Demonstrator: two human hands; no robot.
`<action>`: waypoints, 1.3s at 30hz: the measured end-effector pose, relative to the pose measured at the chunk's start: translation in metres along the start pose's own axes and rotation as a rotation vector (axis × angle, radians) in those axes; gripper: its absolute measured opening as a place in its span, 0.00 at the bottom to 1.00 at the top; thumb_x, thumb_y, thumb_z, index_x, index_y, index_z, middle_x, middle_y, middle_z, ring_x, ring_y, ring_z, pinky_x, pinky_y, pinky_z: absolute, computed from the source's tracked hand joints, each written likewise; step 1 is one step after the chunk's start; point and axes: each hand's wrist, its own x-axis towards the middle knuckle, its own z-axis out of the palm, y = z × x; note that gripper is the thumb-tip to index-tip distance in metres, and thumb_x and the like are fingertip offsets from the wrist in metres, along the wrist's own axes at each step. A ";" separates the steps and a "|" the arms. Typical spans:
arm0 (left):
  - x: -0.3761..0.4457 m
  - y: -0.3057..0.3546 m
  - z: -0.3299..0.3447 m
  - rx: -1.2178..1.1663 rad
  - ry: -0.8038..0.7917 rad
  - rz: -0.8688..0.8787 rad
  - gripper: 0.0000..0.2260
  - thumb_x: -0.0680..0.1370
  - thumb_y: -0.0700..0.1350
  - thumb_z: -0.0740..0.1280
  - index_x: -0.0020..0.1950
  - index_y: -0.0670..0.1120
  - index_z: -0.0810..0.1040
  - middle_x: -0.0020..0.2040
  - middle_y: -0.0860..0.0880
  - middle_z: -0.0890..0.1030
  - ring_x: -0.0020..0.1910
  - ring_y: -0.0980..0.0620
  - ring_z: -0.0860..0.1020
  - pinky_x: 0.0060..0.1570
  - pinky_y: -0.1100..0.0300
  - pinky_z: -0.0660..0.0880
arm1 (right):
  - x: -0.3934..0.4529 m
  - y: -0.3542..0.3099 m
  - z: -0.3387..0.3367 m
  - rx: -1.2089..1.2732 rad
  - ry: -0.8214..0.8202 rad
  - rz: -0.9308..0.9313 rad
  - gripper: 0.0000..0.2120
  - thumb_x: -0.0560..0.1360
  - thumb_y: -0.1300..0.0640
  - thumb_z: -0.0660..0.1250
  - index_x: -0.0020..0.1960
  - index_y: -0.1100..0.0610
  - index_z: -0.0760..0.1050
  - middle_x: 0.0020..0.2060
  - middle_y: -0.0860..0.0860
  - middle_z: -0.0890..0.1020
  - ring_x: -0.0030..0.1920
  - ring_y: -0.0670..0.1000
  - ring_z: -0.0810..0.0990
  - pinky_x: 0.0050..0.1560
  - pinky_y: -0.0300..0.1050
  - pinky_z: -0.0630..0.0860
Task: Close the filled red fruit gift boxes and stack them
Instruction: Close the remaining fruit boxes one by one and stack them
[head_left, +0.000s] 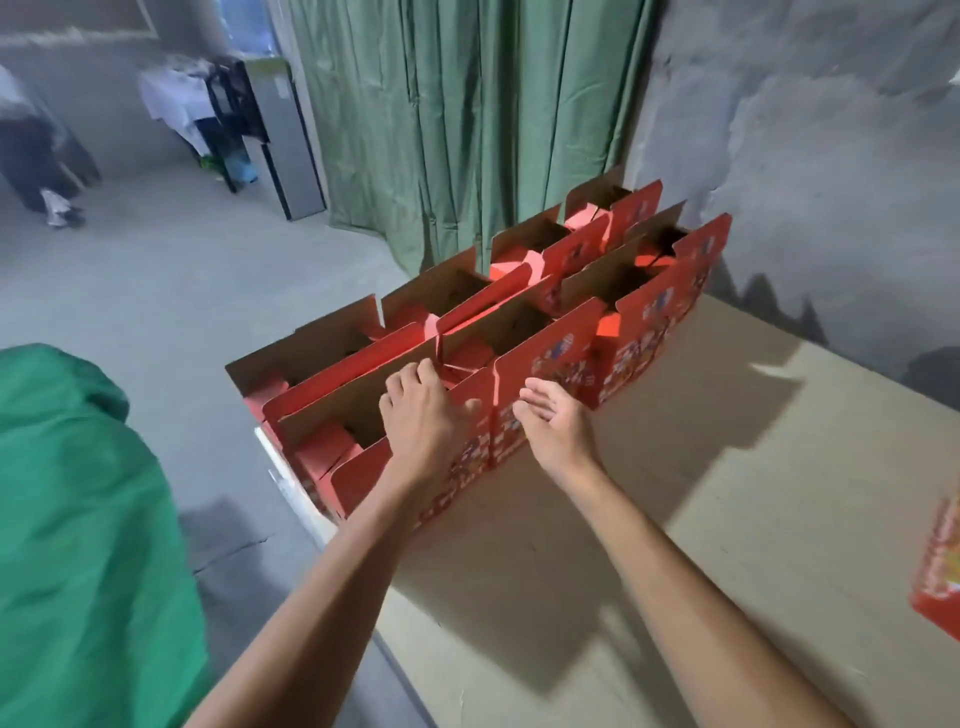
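Several open red fruit gift boxes stand in two rows along the left edge of the table (701, 519), their top flaps upright. My left hand (421, 410) reaches into the nearest box (363, 467), with its fingers curled over the upper edge of a flap near the middle. My right hand (553, 423) hovers just right of it, in front of the neighbouring box (545, 364), palm turned up and fingers relaxed, holding nothing. What lies inside the boxes is mostly hidden by flaps.
Another red box (940, 587) pokes in at the right edge. A green cloth (78, 545) fills the lower left. Green curtains (457, 119) hang behind the table. A person (36, 150) stands far left near a grey cabinet (285, 140).
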 end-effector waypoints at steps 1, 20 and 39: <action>0.006 -0.011 0.000 0.040 -0.079 -0.033 0.24 0.76 0.59 0.71 0.65 0.46 0.76 0.63 0.45 0.80 0.60 0.44 0.77 0.57 0.49 0.74 | 0.002 0.000 0.012 -0.008 -0.012 0.001 0.19 0.78 0.58 0.69 0.69 0.55 0.76 0.61 0.50 0.82 0.59 0.45 0.81 0.63 0.41 0.77; -0.094 -0.051 -0.011 0.053 -0.287 0.924 0.12 0.85 0.53 0.60 0.59 0.46 0.76 0.47 0.49 0.82 0.44 0.46 0.79 0.39 0.49 0.77 | -0.010 -0.018 0.006 -1.080 -0.490 0.301 0.29 0.68 0.40 0.76 0.59 0.58 0.77 0.53 0.56 0.82 0.51 0.59 0.82 0.56 0.55 0.80; -0.325 0.180 0.078 -0.216 -0.500 1.613 0.12 0.86 0.49 0.58 0.53 0.46 0.79 0.44 0.47 0.81 0.39 0.43 0.79 0.36 0.47 0.77 | -0.277 0.101 -0.335 -0.946 -0.045 0.878 0.04 0.72 0.66 0.62 0.44 0.60 0.74 0.37 0.58 0.79 0.37 0.57 0.81 0.34 0.47 0.77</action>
